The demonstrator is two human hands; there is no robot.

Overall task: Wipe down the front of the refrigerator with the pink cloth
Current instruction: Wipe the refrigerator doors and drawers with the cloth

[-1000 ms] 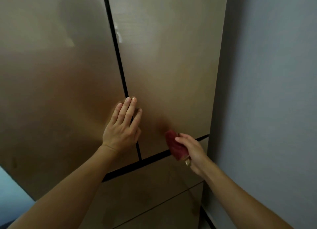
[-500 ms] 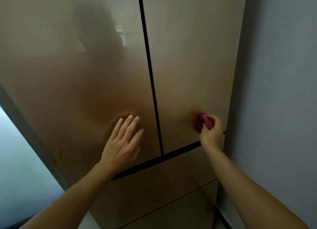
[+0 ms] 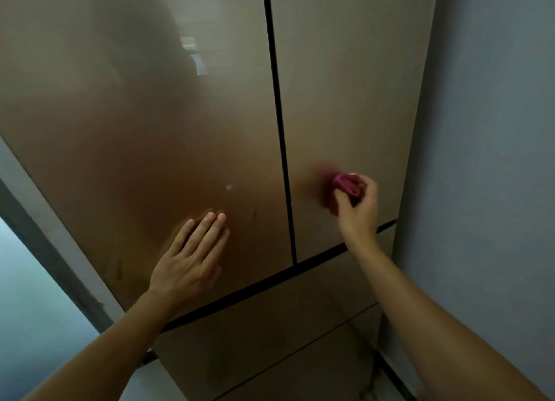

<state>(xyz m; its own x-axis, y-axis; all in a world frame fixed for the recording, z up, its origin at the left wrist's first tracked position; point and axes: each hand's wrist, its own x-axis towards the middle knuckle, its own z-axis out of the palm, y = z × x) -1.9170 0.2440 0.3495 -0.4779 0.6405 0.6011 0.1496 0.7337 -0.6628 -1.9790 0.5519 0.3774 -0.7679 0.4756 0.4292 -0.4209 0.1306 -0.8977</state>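
Note:
The refrigerator [image 3: 345,79] fills the view, with glossy bronze doors split by a dark vertical seam and drawers below a dark horizontal seam. My right hand [image 3: 359,211] is closed on the bunched pink cloth [image 3: 347,184] and presses it against the lower part of the right door, a little right of the vertical seam. My left hand [image 3: 192,259] lies flat with fingers spread on the lower left door, holding nothing. A small white speck [image 3: 229,187] sits on the left door above my left hand.
A grey wall [image 3: 495,160] stands close along the refrigerator's right side. A pale frame and frosted panel [image 3: 36,280] run along the left. Two drawer fronts [image 3: 270,334] lie below the doors. My dim reflection shows in the left door.
My right hand has carried the cloth up from the horizontal seam onto the right door, then leftwards toward the vertical seam. My left hand has stayed flat on the door, now left of the seam.

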